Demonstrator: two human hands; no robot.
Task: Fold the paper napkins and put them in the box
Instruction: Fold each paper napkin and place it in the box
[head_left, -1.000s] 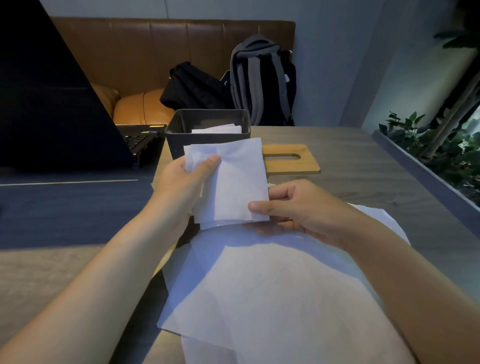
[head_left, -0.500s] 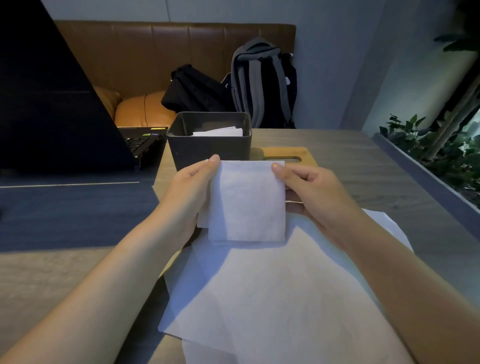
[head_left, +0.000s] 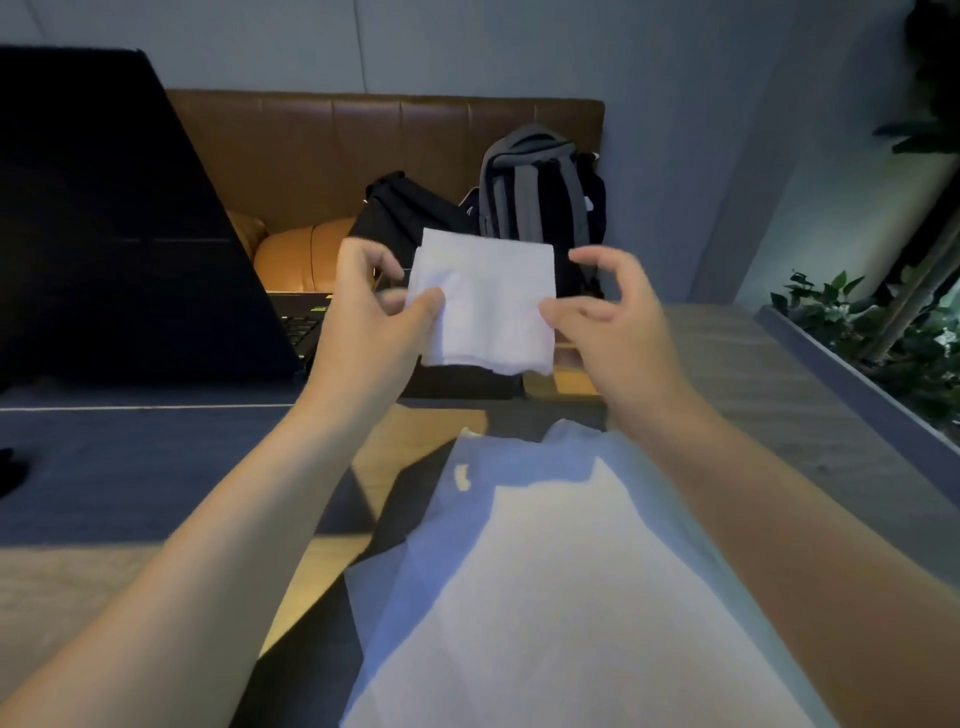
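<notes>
Both hands, left hand (head_left: 371, 317) and right hand (head_left: 605, 317), are now lifting the napkin (head_left: 485, 306) up over the box (head_left: 467, 384) (mostly hidden). Thumbs and fingers are pinching its side edges; the drop-in is coming next, I'd guess.

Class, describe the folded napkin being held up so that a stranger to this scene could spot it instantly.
Start at the brown leather bench behind the table, then drop to the two raised hands in front of the bags. Between the left hand and right hand hangs the folded napkin. Unlike the unfolded napkins lying flat nearer the camera, it is small, square and in the air.
</notes>
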